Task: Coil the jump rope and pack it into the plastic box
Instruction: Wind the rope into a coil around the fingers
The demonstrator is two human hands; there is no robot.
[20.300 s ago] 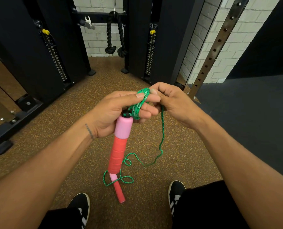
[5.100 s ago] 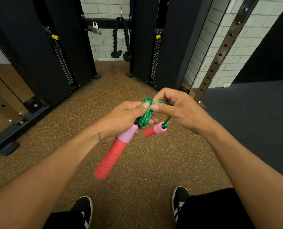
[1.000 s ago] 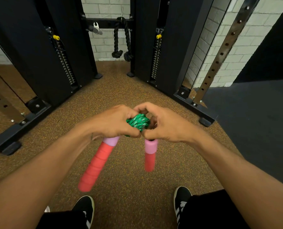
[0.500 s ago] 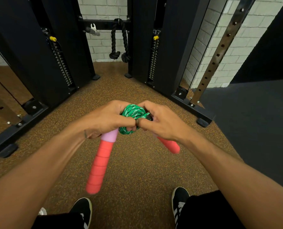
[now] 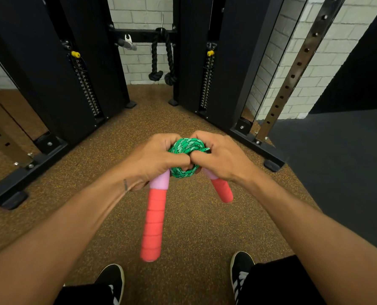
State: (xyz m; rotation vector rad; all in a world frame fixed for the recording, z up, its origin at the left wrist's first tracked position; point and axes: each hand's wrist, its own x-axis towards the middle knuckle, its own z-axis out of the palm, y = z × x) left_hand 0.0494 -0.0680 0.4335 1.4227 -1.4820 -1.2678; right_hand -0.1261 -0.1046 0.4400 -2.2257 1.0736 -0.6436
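Observation:
The jump rope's green cord (image 5: 186, 146) is wound into a tight bundle held between both hands at chest height. My left hand (image 5: 155, 157) grips the bundle's left side, and a long red-and-pink handle (image 5: 153, 219) hangs down from it. My right hand (image 5: 221, 158) pinches the right side, thumb tips of both hands meeting on the coil. A second red handle (image 5: 221, 190) sticks out below the right hand, angled down and right. No plastic box is in view.
A black cable machine (image 5: 51, 73) with weight stacks stands ahead, with a black rope attachment (image 5: 161, 60) hanging in its middle. A perforated steel upright (image 5: 293, 71) leans at the right. Brown speckled floor (image 5: 117, 150) meets dark mat (image 5: 337, 161). My two black shoes (image 5: 112, 280) are below.
The hands stay together on the coil and shift slightly. The right handle has swung down into clearer view below the right hand; the left handle hangs straighter.

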